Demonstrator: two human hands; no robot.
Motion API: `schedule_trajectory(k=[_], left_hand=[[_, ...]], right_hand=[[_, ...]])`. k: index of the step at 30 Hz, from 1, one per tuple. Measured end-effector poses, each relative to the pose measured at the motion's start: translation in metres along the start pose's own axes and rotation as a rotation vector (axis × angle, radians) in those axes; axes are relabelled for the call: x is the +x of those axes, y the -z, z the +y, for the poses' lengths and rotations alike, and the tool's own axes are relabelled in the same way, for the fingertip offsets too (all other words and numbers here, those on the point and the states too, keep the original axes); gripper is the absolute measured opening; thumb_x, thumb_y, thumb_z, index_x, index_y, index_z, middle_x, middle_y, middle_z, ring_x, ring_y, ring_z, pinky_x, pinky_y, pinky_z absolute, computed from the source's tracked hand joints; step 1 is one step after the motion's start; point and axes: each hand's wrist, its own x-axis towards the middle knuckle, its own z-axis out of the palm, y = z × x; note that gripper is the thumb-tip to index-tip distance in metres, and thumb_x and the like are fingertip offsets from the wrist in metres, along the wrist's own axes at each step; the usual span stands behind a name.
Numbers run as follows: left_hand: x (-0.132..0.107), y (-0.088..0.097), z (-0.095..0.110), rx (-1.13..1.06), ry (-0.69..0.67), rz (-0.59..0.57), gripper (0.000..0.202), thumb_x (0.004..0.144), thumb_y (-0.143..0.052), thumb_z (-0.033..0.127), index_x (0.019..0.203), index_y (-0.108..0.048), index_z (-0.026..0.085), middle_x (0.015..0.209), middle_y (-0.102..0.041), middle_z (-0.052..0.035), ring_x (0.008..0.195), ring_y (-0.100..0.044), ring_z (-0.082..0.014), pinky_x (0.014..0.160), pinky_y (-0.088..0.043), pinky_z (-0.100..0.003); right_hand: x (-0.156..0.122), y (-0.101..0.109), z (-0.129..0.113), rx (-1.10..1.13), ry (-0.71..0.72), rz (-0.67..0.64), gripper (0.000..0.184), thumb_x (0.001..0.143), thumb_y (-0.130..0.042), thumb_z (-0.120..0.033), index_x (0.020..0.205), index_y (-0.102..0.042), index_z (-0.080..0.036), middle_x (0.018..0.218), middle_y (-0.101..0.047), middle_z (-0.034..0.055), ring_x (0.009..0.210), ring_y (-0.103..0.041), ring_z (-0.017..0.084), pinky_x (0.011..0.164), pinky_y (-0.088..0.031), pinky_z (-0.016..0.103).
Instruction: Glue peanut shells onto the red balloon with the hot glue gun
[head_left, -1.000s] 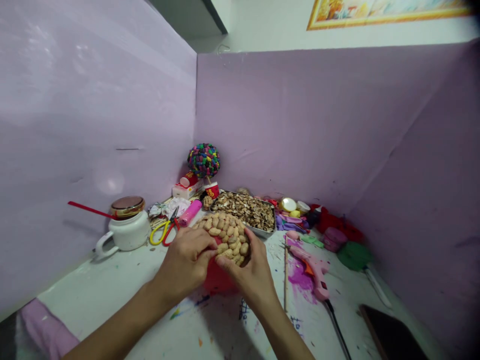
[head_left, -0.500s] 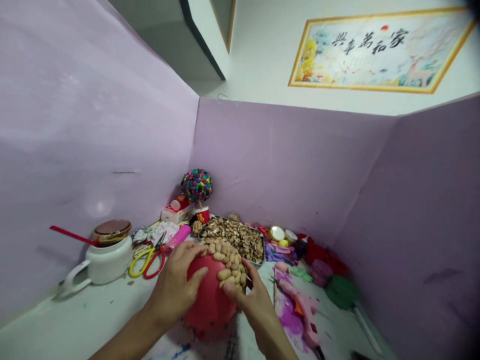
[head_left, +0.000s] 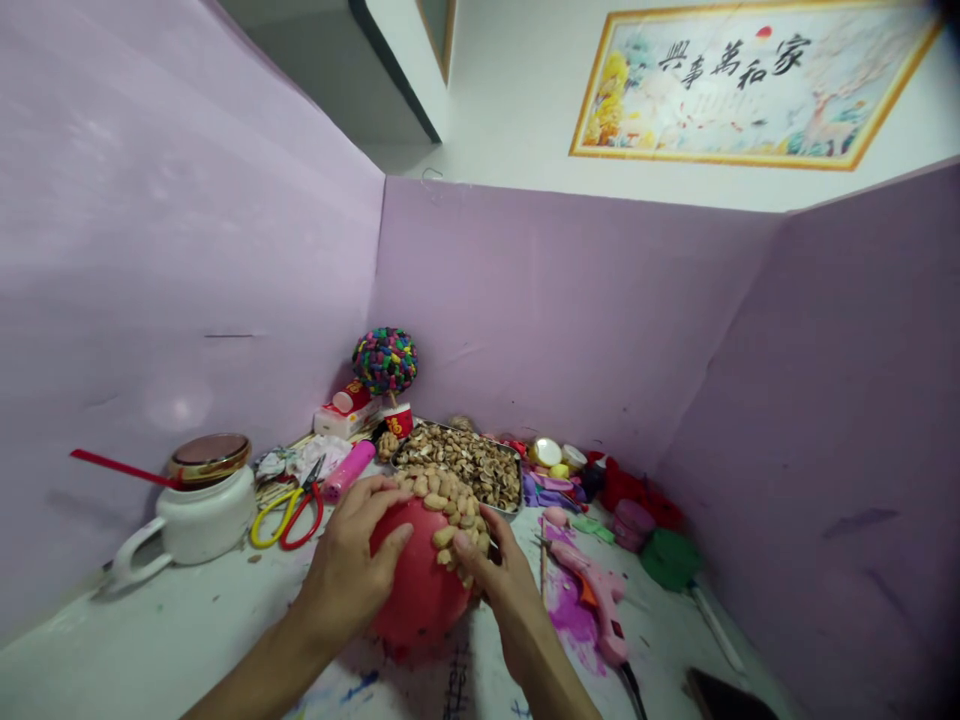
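Observation:
A round red ball (head_left: 416, 585) stands in front of me, its upper right covered with pale, unshelled peanuts (head_left: 442, 497). My left hand (head_left: 356, 548) curves around the ball's left side, fingers over the top by the peanuts and thumb on the bare red surface. On the right side, my right hand (head_left: 504, 572) grips the ball, its thumb pressed on the peanuts and its fingers behind the edge, partly hidden. Right behind the ball lies a metal tray (head_left: 519, 500) full of broken brown shells (head_left: 469, 462).
To the left are a white mug (head_left: 206, 520), scissors (head_left: 300, 505) and a pink cylinder (head_left: 349, 472). A multicoloured ball on a stick (head_left: 385, 360) stands behind. At right lie a pink glue gun (head_left: 592, 590), a green tub (head_left: 670, 558) and a dark flat object (head_left: 727, 697). Purple panels (head_left: 570, 310) enclose the table.
The view has tilted slightly down and right, showing more of the dark flat object. My right thumb has slid a little upward over the peanuts. Both hands still hold the ball.

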Motion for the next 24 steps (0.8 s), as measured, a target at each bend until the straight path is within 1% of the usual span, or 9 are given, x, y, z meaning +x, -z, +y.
schedule_trajectory(k=[3,6,9,13,15,17,19,21,24], left_hand=[[-0.002,0.004,0.005,-0.003,-0.026,0.041,0.022,0.078,-0.050,0.022,0.098,-0.059,0.018,0.106,-0.054,-0.0081,0.103,-0.050,-0.0214,0.090,-0.043,-0.041],[0.000,0.013,0.005,0.024,-0.071,0.143,0.021,0.079,-0.051,0.025,0.098,-0.058,0.019,0.106,-0.055,-0.0070,0.103,-0.051,-0.0216,0.091,-0.041,-0.041],[0.008,0.025,-0.006,0.057,-0.082,0.238,0.021,0.079,-0.051,0.030,0.096,-0.058,0.020,0.105,-0.056,-0.0061,0.101,-0.052,-0.0220,0.093,-0.039,-0.041],[0.022,0.036,-0.028,0.111,-0.062,0.248,0.020,0.080,-0.049,0.031,0.095,-0.058,0.021,0.101,-0.059,-0.0055,0.099,-0.053,-0.0228,0.094,-0.038,-0.043],[0.024,0.037,-0.031,0.180,-0.101,0.304,0.018,0.080,-0.050,0.030,0.093,-0.058,0.019,0.098,-0.059,-0.0066,0.099,-0.052,-0.0243,0.095,-0.035,-0.046],[0.019,0.033,-0.026,0.219,-0.184,0.366,0.015,0.079,-0.051,0.024,0.091,-0.058,0.018,0.097,-0.058,-0.0066,0.098,-0.052,-0.0236,0.095,-0.035,-0.045],[0.010,0.022,-0.014,0.155,-0.308,0.307,0.016,0.078,-0.052,0.017,0.093,-0.057,0.021,0.097,-0.058,-0.0043,0.093,-0.054,-0.0190,0.090,-0.040,-0.035],[-0.003,0.003,-0.001,0.015,-0.428,0.102,0.024,0.077,-0.050,0.009,0.097,-0.054,0.022,0.093,-0.060,-0.0018,0.086,-0.057,-0.0137,0.078,-0.046,-0.023],[-0.020,-0.030,0.011,-0.170,-0.497,-0.192,0.026,0.078,-0.040,0.004,0.095,-0.052,0.020,0.077,-0.061,-0.0022,0.072,-0.059,-0.0128,0.064,-0.047,-0.020]], right_hand=[[0.000,-0.003,-0.001,0.048,-0.004,0.010,0.074,0.060,-0.071,-0.044,0.121,-0.039,-0.017,0.123,-0.053,0.0142,0.109,-0.053,0.030,0.085,-0.046,0.040],[0.004,-0.016,0.000,0.132,0.004,-0.018,0.071,0.059,-0.072,-0.042,0.118,-0.041,-0.018,0.118,-0.056,0.0126,0.105,-0.055,0.029,0.080,-0.048,0.038],[0.019,-0.039,0.009,0.239,-0.021,-0.070,0.069,0.056,-0.074,-0.040,0.115,-0.044,-0.020,0.117,-0.057,0.0097,0.103,-0.056,0.027,0.077,-0.049,0.035],[0.047,-0.063,0.024,0.313,-0.039,-0.135,0.067,0.053,-0.074,-0.040,0.111,-0.049,-0.018,0.115,-0.056,0.0090,0.104,-0.054,0.025,0.077,-0.048,0.031],[0.057,-0.069,0.030,0.300,-0.062,-0.140,0.067,0.050,-0.075,-0.041,0.108,-0.051,-0.017,0.114,-0.056,0.0097,0.103,-0.054,0.025,0.075,-0.048,0.031],[0.062,-0.069,0.034,0.280,-0.083,-0.153,0.067,0.048,-0.076,-0.042,0.106,-0.053,-0.017,0.112,-0.056,0.0096,0.100,-0.056,0.025,0.074,-0.048,0.032],[0.064,-0.066,0.034,0.256,-0.087,-0.171,0.067,0.047,-0.077,-0.043,0.104,-0.054,-0.018,0.110,-0.057,0.0084,0.097,-0.057,0.024,0.076,-0.047,0.032],[0.066,-0.059,0.032,0.222,-0.080,-0.196,0.065,0.046,-0.077,-0.044,0.102,-0.056,-0.018,0.107,-0.060,0.0067,0.096,-0.057,0.022,0.080,-0.045,0.032],[0.069,-0.044,0.025,0.141,-0.088,-0.262,0.057,0.049,-0.076,-0.047,0.097,-0.061,-0.017,0.100,-0.063,0.0048,0.095,-0.056,0.021,0.079,-0.044,0.032]])
